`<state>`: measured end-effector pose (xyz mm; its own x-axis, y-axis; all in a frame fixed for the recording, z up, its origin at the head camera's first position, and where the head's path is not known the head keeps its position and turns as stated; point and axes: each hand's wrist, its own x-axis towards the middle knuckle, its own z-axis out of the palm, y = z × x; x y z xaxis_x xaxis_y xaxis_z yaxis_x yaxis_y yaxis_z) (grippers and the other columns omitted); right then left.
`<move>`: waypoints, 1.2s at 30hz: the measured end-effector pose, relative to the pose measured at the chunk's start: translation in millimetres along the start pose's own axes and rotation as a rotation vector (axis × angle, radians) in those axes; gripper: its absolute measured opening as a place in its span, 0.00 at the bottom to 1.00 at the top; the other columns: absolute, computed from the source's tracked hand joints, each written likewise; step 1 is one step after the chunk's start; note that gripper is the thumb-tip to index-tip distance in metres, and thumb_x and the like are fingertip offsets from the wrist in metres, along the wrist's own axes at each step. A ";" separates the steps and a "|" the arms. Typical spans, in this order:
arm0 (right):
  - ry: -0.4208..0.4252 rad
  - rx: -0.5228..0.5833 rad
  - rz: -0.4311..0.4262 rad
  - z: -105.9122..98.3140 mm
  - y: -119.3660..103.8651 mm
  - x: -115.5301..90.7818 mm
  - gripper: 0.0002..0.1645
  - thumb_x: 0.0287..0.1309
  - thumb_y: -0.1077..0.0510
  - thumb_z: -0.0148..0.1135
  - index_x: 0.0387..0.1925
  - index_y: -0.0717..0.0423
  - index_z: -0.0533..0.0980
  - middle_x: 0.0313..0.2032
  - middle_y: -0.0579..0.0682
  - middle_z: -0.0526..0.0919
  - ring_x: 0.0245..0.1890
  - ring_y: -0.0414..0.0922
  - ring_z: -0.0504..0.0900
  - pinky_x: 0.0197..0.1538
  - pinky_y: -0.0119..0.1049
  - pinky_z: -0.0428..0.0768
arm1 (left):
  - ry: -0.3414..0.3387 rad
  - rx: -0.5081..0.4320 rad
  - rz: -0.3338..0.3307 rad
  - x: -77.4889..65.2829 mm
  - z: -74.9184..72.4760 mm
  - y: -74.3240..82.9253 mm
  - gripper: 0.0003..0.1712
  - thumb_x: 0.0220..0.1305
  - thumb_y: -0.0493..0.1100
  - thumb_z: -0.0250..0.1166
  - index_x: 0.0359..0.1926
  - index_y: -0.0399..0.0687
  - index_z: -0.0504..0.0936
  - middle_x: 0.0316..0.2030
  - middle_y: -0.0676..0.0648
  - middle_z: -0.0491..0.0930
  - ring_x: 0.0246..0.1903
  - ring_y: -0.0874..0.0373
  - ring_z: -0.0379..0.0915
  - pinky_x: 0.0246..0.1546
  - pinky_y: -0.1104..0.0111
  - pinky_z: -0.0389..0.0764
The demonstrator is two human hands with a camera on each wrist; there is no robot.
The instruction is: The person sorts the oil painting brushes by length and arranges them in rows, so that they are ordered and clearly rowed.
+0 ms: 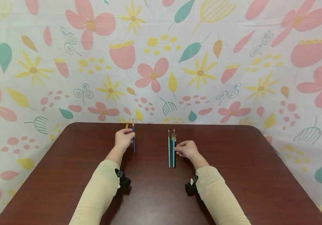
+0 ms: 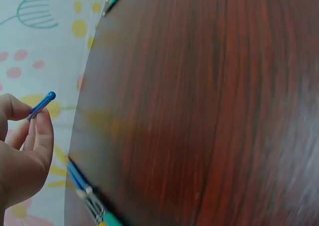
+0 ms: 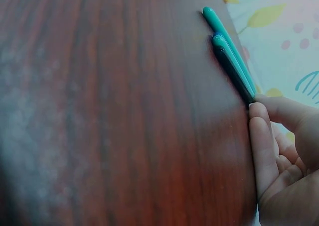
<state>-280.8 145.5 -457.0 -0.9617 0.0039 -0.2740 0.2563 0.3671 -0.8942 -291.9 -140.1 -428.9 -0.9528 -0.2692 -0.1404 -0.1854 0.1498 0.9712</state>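
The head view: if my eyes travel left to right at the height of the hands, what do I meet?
Left hand → the blue brush it holds → the pale green brush lying leftmost in the group → the close bunch of other brushes → right hand.

the head view is bright and evenly lit, its floral cloth (image 1: 153,37) pale across the upper half and stretched toward the side edges. a soft sheen lies on the table (image 1: 152,203) at bottom centre, with dark, soft-edged shadows along the inner sides of the sleeves (image 1: 96,190). both wrist views are dimmer and softer. the left one shows yellowish reflections near the left edge and blurred brushes (image 2: 94,200) at lower left; the right one has cloudy glare at far left.
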 end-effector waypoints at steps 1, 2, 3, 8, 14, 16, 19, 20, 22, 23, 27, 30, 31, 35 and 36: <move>0.000 -0.003 -0.001 0.4 0.0 0.0 0.14 0.53 0.61 0.67 0.40 0.67 0.79 0.27 0.52 0.83 0.23 0.37 0.81 0.31 0.31 0.83 | 0.001 0.011 -0.001 0.1 -3.2 0.2 0.21 0.61 0.37 0.58 0.56 0.39 0.77 0.49 0.36 0.79 0.32 0.56 0.79 0.39 0.64 0.83; 0.001 -0.006 -0.002 0.9 0.1 0.0 0.14 0.53 0.61 0.67 0.40 0.67 0.79 0.28 0.52 0.83 0.23 0.38 0.81 0.31 0.31 0.83 | 0.003 0.024 -0.001 0.4 -6.4 0.1 0.20 0.62 0.37 0.57 0.56 0.40 0.77 0.50 0.36 0.79 0.31 0.56 0.79 0.40 0.62 0.82; 0.003 -0.007 0.000 1.3 -0.1 -0.1 0.14 0.53 0.61 0.67 0.40 0.66 0.79 0.28 0.52 0.83 0.23 0.38 0.81 0.31 0.31 0.83 | 0.004 0.035 0.000 0.6 -9.5 0.1 0.20 0.62 0.38 0.57 0.56 0.40 0.77 0.50 0.37 0.79 0.31 0.56 0.79 0.41 0.61 0.82; 0.008 -0.007 -0.002 1.6 0.0 -0.9 0.14 0.54 0.61 0.67 0.40 0.67 0.79 0.28 0.52 0.83 0.23 0.38 0.81 0.31 0.31 0.83 | 0.014 0.061 0.007 4.3 -22.9 -0.4 0.20 0.64 0.38 0.57 0.56 0.41 0.77 0.50 0.37 0.79 0.27 0.60 0.77 0.42 0.59 0.81; 0.006 -0.011 -0.002 1.1 -1.0 -2.3 0.14 0.54 0.61 0.67 0.40 0.67 0.79 0.28 0.53 0.83 0.24 0.38 0.81 0.32 0.32 0.83 | 0.026 0.080 0.000 11.1 -36.1 -0.6 0.21 0.63 0.38 0.57 0.56 0.42 0.77 0.53 0.37 0.77 0.31 0.55 0.79 0.39 0.63 0.81; 0.006 -0.011 0.002 1.1 -2.0 -2.9 0.14 0.54 0.61 0.67 0.40 0.67 0.79 0.29 0.53 0.83 0.24 0.38 0.81 0.32 0.32 0.84 | 0.027 0.091 -0.004 13.9 -39.7 -1.3 0.21 0.63 0.39 0.57 0.57 0.42 0.77 0.55 0.37 0.75 0.34 0.51 0.80 0.39 0.63 0.81; 0.004 -0.009 0.002 1.0 -3.3 -3.6 0.14 0.53 0.61 0.67 0.40 0.67 0.79 0.29 0.54 0.83 0.23 0.38 0.81 0.32 0.32 0.84 | 0.034 0.101 -0.008 17.6 -43.8 -2.9 0.21 0.62 0.39 0.58 0.57 0.42 0.78 0.56 0.37 0.74 0.37 0.47 0.81 0.41 0.61 0.81; 0.003 -0.008 0.001 0.9 -3.3 -3.7 0.14 0.53 0.61 0.67 0.40 0.67 0.79 0.29 0.54 0.83 0.23 0.38 0.81 0.32 0.32 0.84 | 0.035 0.105 -0.010 18.6 -45.1 -3.7 0.21 0.62 0.39 0.58 0.57 0.43 0.78 0.56 0.37 0.74 0.38 0.46 0.81 0.42 0.60 0.81; 0.002 -0.007 0.001 1.0 -3.5 -3.6 0.14 0.53 0.61 0.67 0.40 0.68 0.79 0.29 0.54 0.83 0.23 0.38 0.81 0.31 0.32 0.84 | 0.037 0.112 -0.013 20.3 -47.6 -5.3 0.21 0.62 0.39 0.58 0.57 0.43 0.78 0.57 0.37 0.74 0.38 0.46 0.81 0.44 0.59 0.80; 0.001 -0.006 0.001 1.1 -3.4 -3.3 0.14 0.54 0.61 0.67 0.40 0.68 0.79 0.29 0.54 0.83 0.23 0.38 0.81 0.31 0.32 0.84 | 0.039 0.117 -0.019 21.0 -48.9 -6.3 0.21 0.62 0.39 0.58 0.57 0.44 0.78 0.57 0.37 0.74 0.38 0.47 0.81 0.45 0.59 0.80; 0.001 -0.005 0.003 1.7 -2.3 -1.6 0.14 0.54 0.61 0.67 0.40 0.67 0.80 0.28 0.53 0.83 0.23 0.37 0.81 0.31 0.32 0.84 | 0.053 0.137 -0.030 23.2 -53.0 -9.3 0.20 0.62 0.39 0.58 0.56 0.43 0.79 0.56 0.37 0.75 0.35 0.52 0.81 0.45 0.59 0.80; 0.000 -0.005 0.002 1.8 -1.5 -0.8 0.14 0.54 0.61 0.67 0.40 0.67 0.80 0.28 0.53 0.83 0.23 0.37 0.81 0.31 0.32 0.84 | 0.068 0.159 -0.028 24.5 -54.9 -11.2 0.19 0.62 0.39 0.59 0.54 0.42 0.80 0.54 0.36 0.76 0.32 0.55 0.81 0.42 0.61 0.81; 0.001 -0.004 0.002 1.8 -1.4 -0.6 0.14 0.54 0.61 0.67 0.40 0.67 0.80 0.28 0.53 0.83 0.23 0.37 0.81 0.31 0.32 0.84 | 0.071 0.167 -0.026 25.0 -55.3 -11.8 0.19 0.62 0.39 0.59 0.54 0.42 0.80 0.54 0.36 0.77 0.32 0.55 0.81 0.40 0.62 0.81; 0.002 -0.006 0.009 1.5 -1.9 -1.0 0.13 0.53 0.61 0.67 0.39 0.67 0.80 0.29 0.53 0.83 0.23 0.38 0.81 0.32 0.32 0.84 | 0.074 0.189 -0.029 25.9 -55.8 -14.1 0.18 0.63 0.39 0.60 0.53 0.42 0.80 0.53 0.36 0.78 0.37 0.50 0.81 0.40 0.63 0.81; 0.002 -0.007 0.010 1.5 -1.9 -0.9 0.14 0.53 0.61 0.67 0.39 0.66 0.80 0.29 0.53 0.83 0.23 0.38 0.81 0.32 0.32 0.84 | 0.074 0.190 -0.032 26.1 -55.6 -14.7 0.18 0.63 0.39 0.60 0.53 0.42 0.80 0.53 0.36 0.78 0.39 0.49 0.81 0.41 0.62 0.81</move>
<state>-280.2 143.4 -455.6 -0.9592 0.0093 -0.2826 0.2656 0.3731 -0.8890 -300.7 -202.3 -436.2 -0.9268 -0.3448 -0.1490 -0.2638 0.3149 0.9117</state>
